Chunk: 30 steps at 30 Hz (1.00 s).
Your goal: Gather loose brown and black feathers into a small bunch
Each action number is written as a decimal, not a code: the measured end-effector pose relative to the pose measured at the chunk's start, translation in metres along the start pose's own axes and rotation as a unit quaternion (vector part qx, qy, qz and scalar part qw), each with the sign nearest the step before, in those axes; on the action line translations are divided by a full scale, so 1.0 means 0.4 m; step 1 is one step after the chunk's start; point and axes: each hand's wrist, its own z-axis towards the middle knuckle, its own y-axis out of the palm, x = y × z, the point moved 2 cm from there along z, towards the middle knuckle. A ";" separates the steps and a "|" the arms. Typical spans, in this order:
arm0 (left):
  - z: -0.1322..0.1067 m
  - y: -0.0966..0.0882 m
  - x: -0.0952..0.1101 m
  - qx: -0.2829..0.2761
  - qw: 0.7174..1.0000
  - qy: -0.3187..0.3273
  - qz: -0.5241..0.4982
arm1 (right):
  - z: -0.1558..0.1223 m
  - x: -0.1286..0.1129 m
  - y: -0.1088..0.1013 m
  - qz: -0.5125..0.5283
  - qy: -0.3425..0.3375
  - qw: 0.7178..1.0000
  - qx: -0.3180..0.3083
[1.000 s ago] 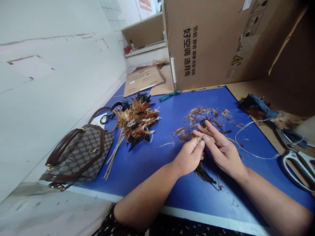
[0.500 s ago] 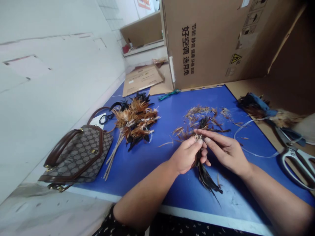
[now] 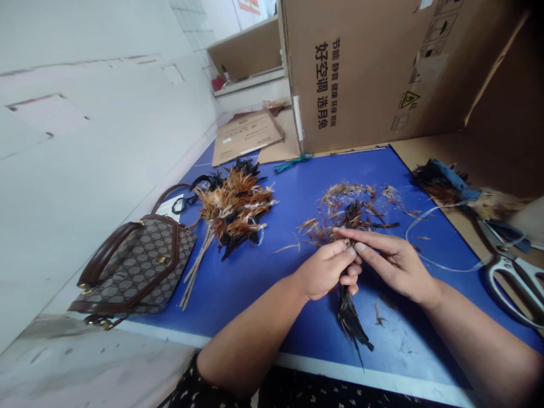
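Observation:
My left hand (image 3: 325, 271) is closed around the quill ends of a small bunch of black feathers (image 3: 351, 321), whose tips hang down toward me over the blue table (image 3: 276, 272). My right hand (image 3: 389, 260) lies next to it with fingers stretched out flat, fingertips touching the quill ends at my left thumb. Just beyond both hands lies a loose scatter of brown and black feathers (image 3: 346, 207).
A bundled heap of brown and black feathers with sticks (image 3: 233, 212) lies at the left, beside a patterned handbag (image 3: 136, 263). Scissors (image 3: 512, 272) and a clear plastic strap (image 3: 433, 238) lie at the right. A big cardboard box (image 3: 365, 68) stands behind.
The black feather bunch has swung down so its tips point more toward me. My right hand's fingers have flattened and slid closer against my left thumb.

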 end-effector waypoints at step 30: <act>-0.002 0.011 0.006 0.071 0.997 0.016 0.007 | 0.010 0.011 -0.008 -0.017 -0.004 0.994 0.104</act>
